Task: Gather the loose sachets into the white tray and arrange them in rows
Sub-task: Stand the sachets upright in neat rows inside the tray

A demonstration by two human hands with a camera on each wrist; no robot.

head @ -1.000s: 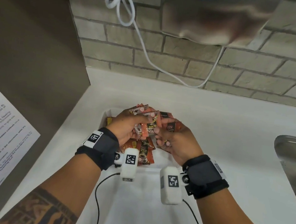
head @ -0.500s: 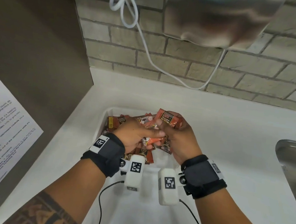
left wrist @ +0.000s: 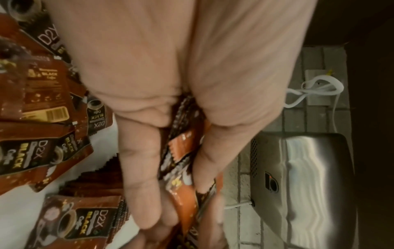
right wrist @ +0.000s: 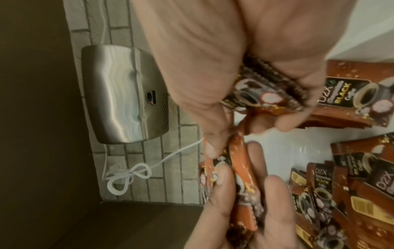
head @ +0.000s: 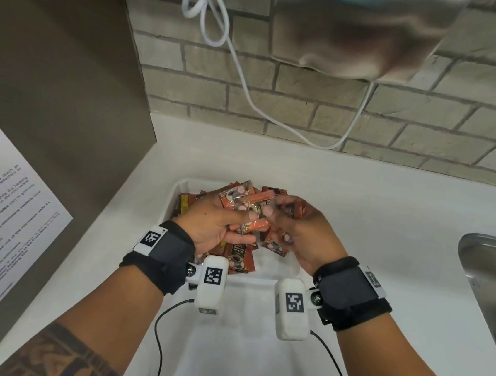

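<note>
Left hand [head: 217, 223]: fingers curled around a bunch of sachets [head: 243, 207], mid-frame.
Right hand [head: 303, 236]: fingers gripping a few sachets, touching the left's bunch.
Tray [head: 179, 189]: on the white surface [head: 375, 219], loose sachets piled beneath the hands.

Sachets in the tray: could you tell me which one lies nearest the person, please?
The flat brown sachet reading BLACK, just ahead of the left wrist camera; the other loose ones lie further back.

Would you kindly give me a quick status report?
Left hand grips a sachet bundle; right hand grips more sachets. Loose pile in white tray, no rows yet. Nothing obstructing.
</note>
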